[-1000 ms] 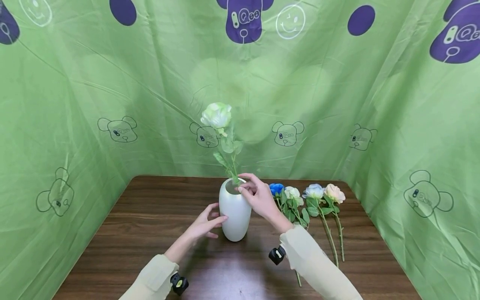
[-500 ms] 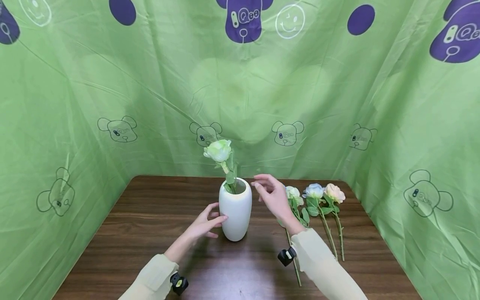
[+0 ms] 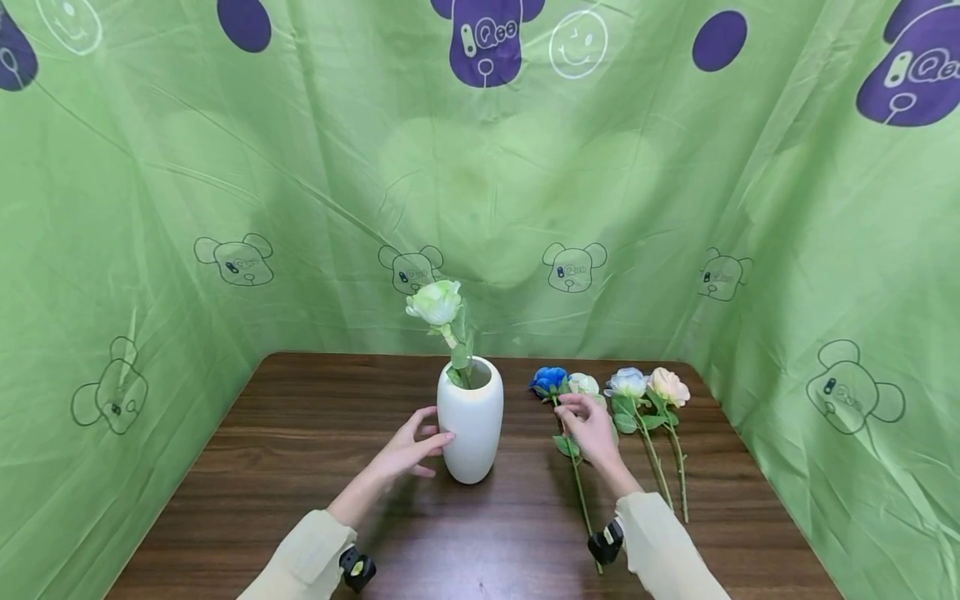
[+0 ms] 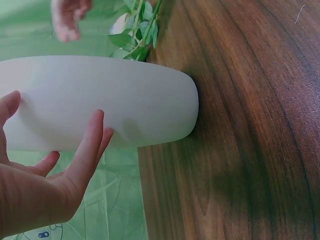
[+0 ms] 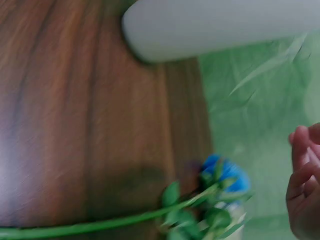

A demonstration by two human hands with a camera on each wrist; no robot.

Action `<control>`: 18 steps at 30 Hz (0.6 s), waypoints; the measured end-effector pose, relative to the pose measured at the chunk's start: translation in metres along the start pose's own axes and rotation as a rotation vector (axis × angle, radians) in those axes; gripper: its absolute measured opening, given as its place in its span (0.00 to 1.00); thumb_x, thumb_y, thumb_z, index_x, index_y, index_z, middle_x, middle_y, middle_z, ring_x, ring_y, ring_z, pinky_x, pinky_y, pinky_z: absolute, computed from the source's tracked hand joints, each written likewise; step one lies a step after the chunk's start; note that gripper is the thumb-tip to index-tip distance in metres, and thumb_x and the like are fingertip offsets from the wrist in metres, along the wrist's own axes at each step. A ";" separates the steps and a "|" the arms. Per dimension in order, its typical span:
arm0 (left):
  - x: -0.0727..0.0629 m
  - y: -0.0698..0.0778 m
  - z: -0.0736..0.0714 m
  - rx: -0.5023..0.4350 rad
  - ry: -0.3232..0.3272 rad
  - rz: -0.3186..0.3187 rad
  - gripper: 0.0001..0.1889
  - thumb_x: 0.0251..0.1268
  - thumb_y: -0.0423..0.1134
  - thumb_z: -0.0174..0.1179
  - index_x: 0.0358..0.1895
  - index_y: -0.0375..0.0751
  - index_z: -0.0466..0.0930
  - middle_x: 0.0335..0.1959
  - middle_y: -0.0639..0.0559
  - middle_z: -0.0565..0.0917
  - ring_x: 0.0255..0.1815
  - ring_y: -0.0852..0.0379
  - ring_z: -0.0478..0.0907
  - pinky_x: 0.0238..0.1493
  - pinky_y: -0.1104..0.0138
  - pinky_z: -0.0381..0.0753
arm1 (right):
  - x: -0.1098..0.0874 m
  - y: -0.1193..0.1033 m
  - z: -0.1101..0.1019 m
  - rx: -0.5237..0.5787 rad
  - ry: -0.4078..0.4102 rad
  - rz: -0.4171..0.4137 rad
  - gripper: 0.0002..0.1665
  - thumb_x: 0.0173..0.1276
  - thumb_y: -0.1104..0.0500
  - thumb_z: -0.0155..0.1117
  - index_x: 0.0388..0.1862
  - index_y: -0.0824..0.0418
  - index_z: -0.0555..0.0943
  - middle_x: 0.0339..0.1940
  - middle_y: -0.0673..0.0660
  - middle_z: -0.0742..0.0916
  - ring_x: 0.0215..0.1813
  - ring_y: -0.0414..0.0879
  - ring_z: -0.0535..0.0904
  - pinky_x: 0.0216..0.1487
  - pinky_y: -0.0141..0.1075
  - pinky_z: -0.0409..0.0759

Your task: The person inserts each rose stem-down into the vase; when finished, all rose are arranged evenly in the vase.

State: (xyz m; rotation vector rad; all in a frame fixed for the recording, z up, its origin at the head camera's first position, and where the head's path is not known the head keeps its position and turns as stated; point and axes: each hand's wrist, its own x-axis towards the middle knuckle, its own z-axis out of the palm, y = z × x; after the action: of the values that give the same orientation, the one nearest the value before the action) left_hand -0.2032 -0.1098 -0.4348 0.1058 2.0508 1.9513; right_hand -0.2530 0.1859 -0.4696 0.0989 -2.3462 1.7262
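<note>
A white vase (image 3: 471, 429) stands upright on the table, with one pale green-white rose (image 3: 436, 302) leaning left in its mouth. My left hand (image 3: 405, 450) rests at the vase's left side, fingers spread; the left wrist view shows extended fingers (image 4: 89, 150) lying against the white wall. Over on the right, my right hand (image 3: 590, 429) hovers by the stem of a blue rose (image 3: 550, 381), fingers loosely bent. In the right wrist view those fingers (image 5: 301, 155) appear apart from the blue rose and its stem.
A white rose (image 3: 583, 384) lies partly behind my right hand. Farther right lie a pale blue rose (image 3: 627, 382) and a peach rose (image 3: 668, 387), stems toward me. The wooden table (image 3: 300, 425) is surrounded by green printed cloth (image 3: 315, 208).
The green-white rose has sunk deeper into the vase and been let go. My right hand has moved from the vase mouth right and down to the blue rose. The left hand stays put.
</note>
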 end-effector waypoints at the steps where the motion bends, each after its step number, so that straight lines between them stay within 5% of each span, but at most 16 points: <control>1: 0.000 0.000 0.000 0.000 0.000 0.000 0.33 0.58 0.40 0.58 0.63 0.37 0.52 0.54 0.29 0.63 0.49 0.30 0.66 0.31 0.51 0.78 | -0.001 0.006 -0.002 -0.038 0.010 0.033 0.10 0.59 0.67 0.59 0.41 0.67 0.77 0.32 0.65 0.83 0.22 0.61 0.76 0.23 0.43 0.77; 7: -0.001 0.001 0.000 0.002 -0.002 -0.001 0.32 0.58 0.40 0.57 0.63 0.37 0.52 0.54 0.29 0.63 0.50 0.30 0.66 0.32 0.51 0.78 | -0.006 0.041 -0.010 -0.184 0.028 0.212 0.15 0.56 0.64 0.60 0.43 0.68 0.77 0.31 0.63 0.83 0.23 0.57 0.79 0.24 0.34 0.74; 18: -0.003 0.004 0.001 0.005 0.000 0.000 0.32 0.59 0.39 0.57 0.63 0.37 0.53 0.54 0.29 0.63 0.49 0.30 0.66 0.32 0.51 0.78 | -0.019 0.082 -0.016 -0.239 -0.003 0.339 0.15 0.54 0.65 0.61 0.41 0.72 0.76 0.23 0.60 0.82 0.19 0.50 0.79 0.22 0.37 0.78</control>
State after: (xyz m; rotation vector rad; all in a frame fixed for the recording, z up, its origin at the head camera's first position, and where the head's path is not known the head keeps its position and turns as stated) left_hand -0.2009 -0.1093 -0.4303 0.1068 2.0557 1.9460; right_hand -0.2479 0.2241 -0.5456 -0.3558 -2.6719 1.5560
